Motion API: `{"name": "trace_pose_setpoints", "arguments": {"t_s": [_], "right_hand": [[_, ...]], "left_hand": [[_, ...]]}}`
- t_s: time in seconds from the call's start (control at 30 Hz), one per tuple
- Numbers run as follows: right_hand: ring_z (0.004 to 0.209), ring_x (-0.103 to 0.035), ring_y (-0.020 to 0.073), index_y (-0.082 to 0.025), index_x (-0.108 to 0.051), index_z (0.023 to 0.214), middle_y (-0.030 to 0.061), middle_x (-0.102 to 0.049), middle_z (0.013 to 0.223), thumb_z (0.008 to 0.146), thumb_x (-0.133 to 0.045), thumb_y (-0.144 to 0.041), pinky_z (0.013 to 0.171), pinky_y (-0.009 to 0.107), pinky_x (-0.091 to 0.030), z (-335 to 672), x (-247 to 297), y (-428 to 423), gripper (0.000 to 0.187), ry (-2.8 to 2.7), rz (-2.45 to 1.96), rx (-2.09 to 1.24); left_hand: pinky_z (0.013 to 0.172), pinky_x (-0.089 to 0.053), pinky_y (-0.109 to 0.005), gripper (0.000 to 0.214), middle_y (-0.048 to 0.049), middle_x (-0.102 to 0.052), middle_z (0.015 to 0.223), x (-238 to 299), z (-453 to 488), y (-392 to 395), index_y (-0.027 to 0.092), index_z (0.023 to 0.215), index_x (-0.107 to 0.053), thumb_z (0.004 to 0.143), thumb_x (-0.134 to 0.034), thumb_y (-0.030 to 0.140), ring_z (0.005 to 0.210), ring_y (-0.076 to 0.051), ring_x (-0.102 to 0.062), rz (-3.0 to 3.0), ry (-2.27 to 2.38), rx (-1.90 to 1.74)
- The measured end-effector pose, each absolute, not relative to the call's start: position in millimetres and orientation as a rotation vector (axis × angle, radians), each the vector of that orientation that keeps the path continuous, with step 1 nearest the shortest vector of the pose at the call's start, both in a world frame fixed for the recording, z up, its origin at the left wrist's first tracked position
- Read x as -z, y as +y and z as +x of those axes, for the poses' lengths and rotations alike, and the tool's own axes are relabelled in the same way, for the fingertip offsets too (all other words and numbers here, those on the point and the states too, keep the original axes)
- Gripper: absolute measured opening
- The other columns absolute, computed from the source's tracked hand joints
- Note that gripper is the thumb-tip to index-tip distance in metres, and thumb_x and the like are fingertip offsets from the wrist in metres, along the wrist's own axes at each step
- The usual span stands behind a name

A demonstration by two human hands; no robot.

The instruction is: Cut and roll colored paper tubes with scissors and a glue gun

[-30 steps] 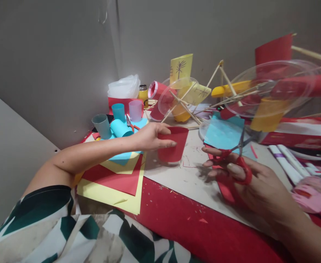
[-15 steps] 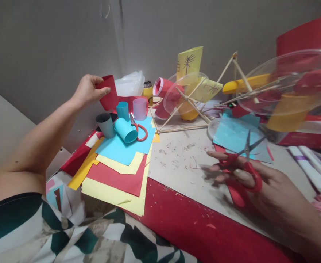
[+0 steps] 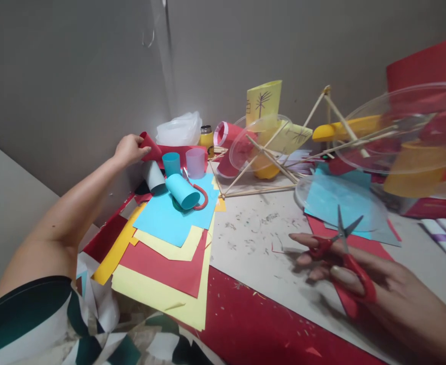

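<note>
My left hand (image 3: pixel 129 150) grips a red paper tube (image 3: pixel 150 147) by its side at the far left of the table, behind a tilted grey paper tube (image 3: pixel 153 177). Next to these are an upright blue tube (image 3: pixel 171 164), a blue tube lying on its side (image 3: pixel 183 192) and a pink tube (image 3: pixel 195 163). A second pair of scissors (image 3: pixel 201 196) with red handles is partly hidden by the lying blue tube. At the right, my right hand (image 3: pixel 363 274) holds red-handled scissors (image 3: pixel 344 243), fingers through the loops and blades parted, above the table.
Stacked coloured paper sheets (image 3: pixel 162 274) lie at the left front. Behind the middle stands a wooden-stick frame (image 3: pixel 261 190) with clear discs and paper pieces. A yellow bottle (image 3: pixel 207 139) and a white plastic bag (image 3: pixel 179 129) are near the wall.
My left hand has lowered the red tube beside the grey one. The grey tube now leans, and the lying blue tube covers more of the second scissors. My right hand still holds its scissors.
</note>
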State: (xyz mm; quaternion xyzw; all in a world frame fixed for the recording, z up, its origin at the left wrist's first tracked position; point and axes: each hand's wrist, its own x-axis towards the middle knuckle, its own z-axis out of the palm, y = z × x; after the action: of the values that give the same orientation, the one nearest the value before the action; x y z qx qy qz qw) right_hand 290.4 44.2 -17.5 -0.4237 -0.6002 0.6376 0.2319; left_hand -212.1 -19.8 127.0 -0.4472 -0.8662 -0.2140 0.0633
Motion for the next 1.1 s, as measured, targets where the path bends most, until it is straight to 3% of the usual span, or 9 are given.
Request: {"name": "trace_pose_setpoints", "arguments": {"t_s": [0.1,0.23,0.33,0.47,0.57,0.73,0.9,1.0,1.1], "right_hand": [[0.088,-0.074,0.0288,-0.027,-0.078,0.122,0.0132,-0.079,0.104,0.058,-0.088,-0.065,0.063,0.027,-0.062,293,19,48,0.075,-1.694,-1.155,-1.758],[0.083,-0.074,0.0258,-0.027,-0.081,0.117,0.0115,-0.079,0.099,0.06,-0.086,-0.068,0.07,0.027,-0.062,289,5,44,0.07,-1.798,-1.14,-1.661],[0.082,-0.072,0.0261,-0.026,-0.081,0.114,0.0108,-0.079,0.096,0.06,-0.084,-0.071,0.072,0.031,-0.061,284,-3,37,0.071,-1.767,-1.172,-1.621],[0.084,-0.072,0.0271,-0.024,-0.081,0.113,0.0112,-0.078,0.095,0.061,-0.082,-0.072,0.072,0.031,-0.061,281,-8,30,0.071,-1.752,-1.192,-1.619],[0.084,-0.071,0.0262,-0.024,-0.081,0.113,0.0106,-0.078,0.095,0.063,-0.082,-0.072,0.07,0.029,-0.06,280,-10,28,0.07,-1.744,-1.211,-1.623],[0.09,-0.072,0.026,-0.024,-0.078,0.121,0.0109,-0.078,0.101,0.065,-0.083,-0.067,0.066,0.025,-0.058,286,-4,36,0.071,-1.794,-1.196,-1.685],[0.096,-0.072,0.0293,-0.028,-0.077,0.124,0.0096,-0.078,0.105,0.063,-0.086,-0.064,0.07,0.029,-0.06,288,-2,35,0.071,-1.803,-1.182,-1.682],[0.097,-0.071,0.0283,-0.027,-0.077,0.121,0.0097,-0.078,0.105,0.067,-0.082,-0.066,0.073,0.029,-0.06,285,-4,29,0.067,-1.734,-1.213,-1.664],[0.097,-0.072,0.0302,-0.025,-0.079,0.115,0.0123,-0.078,0.105,0.065,-0.083,-0.066,0.076,0.033,-0.061,283,-2,30,0.064,-1.765,-1.195,-1.641]], "left_hand": [[0.081,-0.041,-0.033,0.022,0.0014,-0.058,0.065,-128,-213,-16,0.022,0.072,-0.061,0.069,-0.073,0.04,0.086,-0.021,-0.058,-1.32,-2.57,0.596],[0.093,-0.044,-0.035,0.042,0.0012,-0.072,0.084,-129,-208,-9,0.024,0.096,-0.07,0.064,-0.079,0.048,0.108,-0.025,-0.062,-1.307,-2.525,0.604],[0.098,-0.044,-0.045,0.045,-0.0096,-0.075,0.113,-132,-197,-4,0.022,0.111,-0.069,0.072,-0.077,0.042,0.117,-0.036,-0.062,-1.272,-2.497,0.507],[0.102,-0.044,-0.049,0.042,-0.0195,-0.064,0.14,-134,-180,1,0.019,0.126,-0.064,0.088,-0.064,0.038,0.127,-0.04,-0.056,-1.281,-2.4,0.357],[0.104,-0.043,-0.043,0.041,-0.0156,-0.068,0.134,-132,-164,6,0.02,0.129,-0.066,0.093,-0.057,0.038,0.128,-0.034,-0.057,-1.38,-2.291,0.396],[0.091,-0.048,-0.035,0.044,-0.0103,-0.077,0.107,-124,-137,25,0.019,0.13,-0.071,0.091,-0.062,0.037,0.103,-0.028,-0.069,-1.706,-2.319,0.327],[0.092,-0.049,-0.036,0.046,-0.0124,-0.077,0.11,-119,-140,38,0.018,0.13,-0.072,0.089,-0.066,0.036,0.107,-0.031,-0.069,-1.708,-2.373,0.203],[0.091,-0.05,-0.038,0.04,-0.0138,-0.077,0.104,-117,-152,34,0.017,0.115,-0.078,0.084,-0.072,0.042,0.107,-0.034,-0.068,-1.705,-2.399,0.197],[0.093,-0.051,-0.037,0.026,-0.011,-0.077,0.096,-111,-164,28,0.019,0.087,-0.08,0.071,-0.082,0.039,0.111,-0.034,-0.066,-1.766,-2.42,0.219]]}}
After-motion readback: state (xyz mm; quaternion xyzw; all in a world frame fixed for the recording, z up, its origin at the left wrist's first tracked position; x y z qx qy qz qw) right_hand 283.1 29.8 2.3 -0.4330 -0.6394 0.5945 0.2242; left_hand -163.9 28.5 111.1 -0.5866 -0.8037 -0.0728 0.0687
